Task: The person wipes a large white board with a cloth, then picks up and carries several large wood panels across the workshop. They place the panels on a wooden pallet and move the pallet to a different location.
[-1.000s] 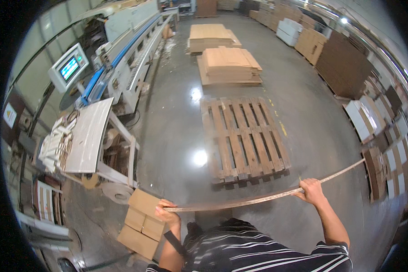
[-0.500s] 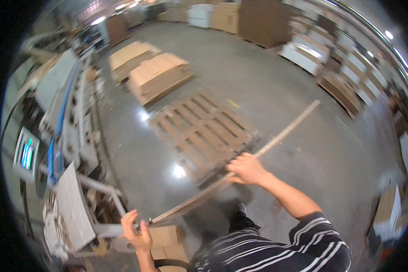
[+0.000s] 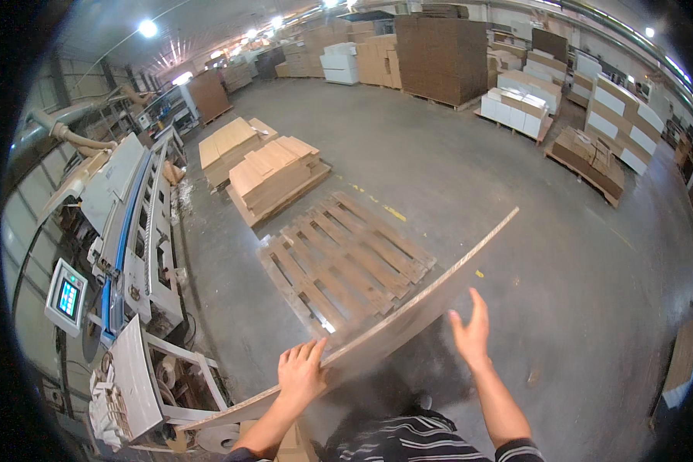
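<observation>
A long, narrow chipboard panel stands on edge in front of me, slanting from the lower left up to the right. My left hand is closed over its upper edge, left of the middle; the thumb is hidden. On the near side of the panel, towards its right part, my right hand is raised with thumb and fingers spread, holding nothing. Beyond the panel a wooden pallet lies on the floor, partly covered by the panel's edge.
To my left runs a long machine with a control screen, and a white side table stands closer. Stacked boards sit on pallets ahead. Further stacks and a tall brown stack are at the back right.
The panel has shifted left and towards me. My left hand has moved from its left end to further along the edge. My right hand has let go and opened.
</observation>
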A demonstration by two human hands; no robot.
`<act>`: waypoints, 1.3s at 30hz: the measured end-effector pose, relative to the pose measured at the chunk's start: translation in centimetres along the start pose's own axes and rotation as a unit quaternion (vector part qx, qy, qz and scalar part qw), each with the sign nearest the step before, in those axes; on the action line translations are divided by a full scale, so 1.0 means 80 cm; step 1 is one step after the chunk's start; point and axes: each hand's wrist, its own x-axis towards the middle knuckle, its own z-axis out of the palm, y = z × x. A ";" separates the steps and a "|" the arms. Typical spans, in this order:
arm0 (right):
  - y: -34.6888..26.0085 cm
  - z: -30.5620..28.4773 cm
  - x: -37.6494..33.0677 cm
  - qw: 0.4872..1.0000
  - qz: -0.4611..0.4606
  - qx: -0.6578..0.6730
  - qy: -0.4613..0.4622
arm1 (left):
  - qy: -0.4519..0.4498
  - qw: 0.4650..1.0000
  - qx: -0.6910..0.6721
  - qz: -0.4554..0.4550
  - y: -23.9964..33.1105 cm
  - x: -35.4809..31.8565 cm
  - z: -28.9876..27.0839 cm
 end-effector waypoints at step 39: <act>0.380 -0.017 0.410 0.900 0.164 0.378 0.141 | -0.176 0.974 -0.128 0.065 0.277 0.323 0.092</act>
